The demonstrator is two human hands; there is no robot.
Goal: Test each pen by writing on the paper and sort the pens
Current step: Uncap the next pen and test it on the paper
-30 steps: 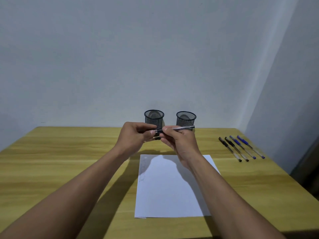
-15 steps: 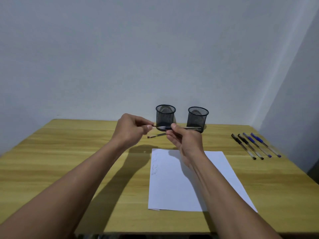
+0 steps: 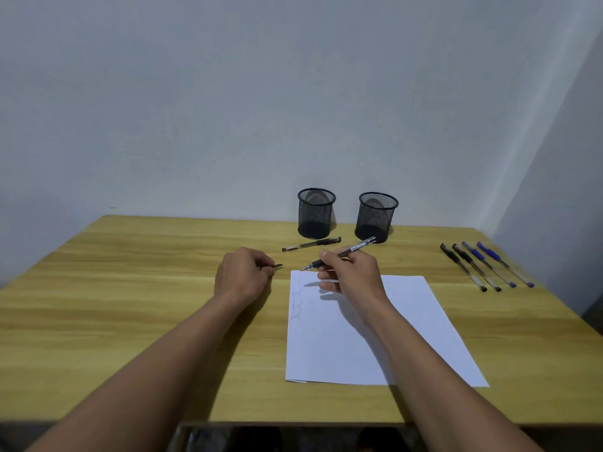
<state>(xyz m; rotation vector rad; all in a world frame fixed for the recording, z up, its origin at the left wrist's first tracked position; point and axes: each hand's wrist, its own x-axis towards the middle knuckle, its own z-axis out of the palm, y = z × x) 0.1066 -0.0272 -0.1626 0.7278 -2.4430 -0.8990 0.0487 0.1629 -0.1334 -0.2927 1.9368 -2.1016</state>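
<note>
My right hand grips an uncapped pen, its tip at the top left corner of the white paper. A few scribbles run down the paper's left edge. My left hand rests on the table to the left of the paper, pinching the pen's dark cap. Another pen lies in front of the left mesh cup. The right mesh cup stands beside it. Several pens, black and blue, lie in a row at the right.
The wooden table ends at a grey wall behind the cups. Its near edge runs under my forearms. A second wall closes in on the right, close to the row of pens.
My hands have pulled apart: the cap came off in my left hand, and my right hand lowered the pen to the paper's top corner. The camera tilted down.
</note>
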